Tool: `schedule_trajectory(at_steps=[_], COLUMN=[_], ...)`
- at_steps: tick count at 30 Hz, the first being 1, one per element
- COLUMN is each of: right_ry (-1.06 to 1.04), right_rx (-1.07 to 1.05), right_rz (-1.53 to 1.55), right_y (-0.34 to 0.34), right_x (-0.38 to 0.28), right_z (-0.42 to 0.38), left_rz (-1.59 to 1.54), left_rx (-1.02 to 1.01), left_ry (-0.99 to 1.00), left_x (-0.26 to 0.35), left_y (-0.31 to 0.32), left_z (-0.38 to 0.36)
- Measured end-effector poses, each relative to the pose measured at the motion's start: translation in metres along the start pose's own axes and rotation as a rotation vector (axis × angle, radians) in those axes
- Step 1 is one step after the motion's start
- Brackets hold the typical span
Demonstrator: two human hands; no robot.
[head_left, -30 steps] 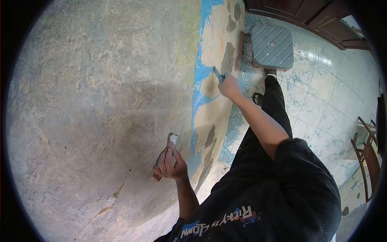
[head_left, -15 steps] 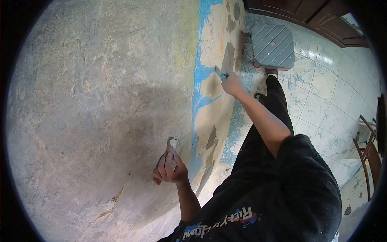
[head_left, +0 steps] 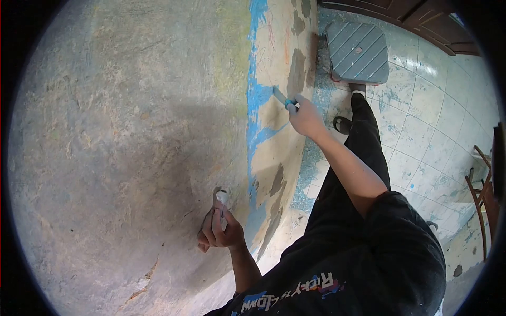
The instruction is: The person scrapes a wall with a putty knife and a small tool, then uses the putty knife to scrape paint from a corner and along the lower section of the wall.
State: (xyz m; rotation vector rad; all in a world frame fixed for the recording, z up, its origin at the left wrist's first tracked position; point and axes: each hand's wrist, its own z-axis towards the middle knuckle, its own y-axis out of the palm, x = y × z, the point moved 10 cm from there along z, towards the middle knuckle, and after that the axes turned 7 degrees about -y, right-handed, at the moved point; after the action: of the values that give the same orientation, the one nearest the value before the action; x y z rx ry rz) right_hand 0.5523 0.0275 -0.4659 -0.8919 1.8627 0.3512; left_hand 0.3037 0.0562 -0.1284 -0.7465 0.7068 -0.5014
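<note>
My right hand (head_left: 305,117) is closed round the teal handle of a putty knife (head_left: 280,96). The blade's tip meets the wall at a patch of blue paint (head_left: 259,97), on the edge of the cream-coloured part. Lower down, my left hand (head_left: 221,231) is in front of the bare grey wall (head_left: 132,158), its fingers curled. A small whitish lump (head_left: 222,197) shows above those fingers; what it is I cannot make out. Blue paint runs in a ragged strip between the grey wall and the cream part.
A grey plastic step stool (head_left: 358,52) stands on the tiled floor (head_left: 421,116) by my foot. Paint flakes are scattered along the wall's base. A dark wooden door or cabinet (head_left: 395,16) is at the top, and a wooden chair (head_left: 482,205) at the right.
The view has shifted slightly. My right hand and the putty knife are a little further left in view, the blade still on the blue patch. My left hand sits slightly lower in view.
</note>
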Motion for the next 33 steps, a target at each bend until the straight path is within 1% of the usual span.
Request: schedule_trajectory(at_steps=[3,6,9,11,14,18,20,21,24,27,33], right_ry=[-0.025,-0.040,-0.014,0.001,0.019,0.048,-0.007,-0.037,0.009,0.004,0.038], right_rx=[-0.042,-0.046,0.069,0.040,0.036,-0.014,-0.014,-0.011,0.000,-0.080,0.018], right_rz=[0.002,-0.069,-0.108,-0.095,-0.092,-0.072,-0.078,-0.078,-0.139,-0.133,-0.180], right_y=[-0.009,-0.005,-0.007,0.001,0.010,0.006,0.006,0.007,0.009,-0.001,-0.006], right_x=[0.008,0.009,0.021,0.024,0.028,0.035,0.028,0.022,0.021,0.028,0.026], right_z=[0.011,0.008,0.010,0.012,0.015,0.022,0.012,0.011,0.013,0.017,0.017], left_rz=[-0.001,0.000,-0.007,-0.059,-0.137,-0.167,-0.202,-0.226,-0.252,-0.260,-0.275], left_rx=[-0.007,-0.007,0.028,0.053,0.057,-0.007,-0.014,-0.009,0.004,0.045,0.086], left_ry=[-0.007,-0.023,-0.050,-0.094,-0.042,0.030,0.044,0.040,0.054,0.097,0.114], left_x=[-0.001,0.001,0.002,0.002,0.012,0.024,0.028,0.031,0.035,0.039,0.042], left_y=[0.001,-0.002,-0.008,-0.012,-0.016,0.000,0.008,0.012,0.013,0.012,0.010], left_z=[-0.001,-0.002,0.002,0.001,0.003,0.009,0.015,0.019,0.027,0.033,0.048])
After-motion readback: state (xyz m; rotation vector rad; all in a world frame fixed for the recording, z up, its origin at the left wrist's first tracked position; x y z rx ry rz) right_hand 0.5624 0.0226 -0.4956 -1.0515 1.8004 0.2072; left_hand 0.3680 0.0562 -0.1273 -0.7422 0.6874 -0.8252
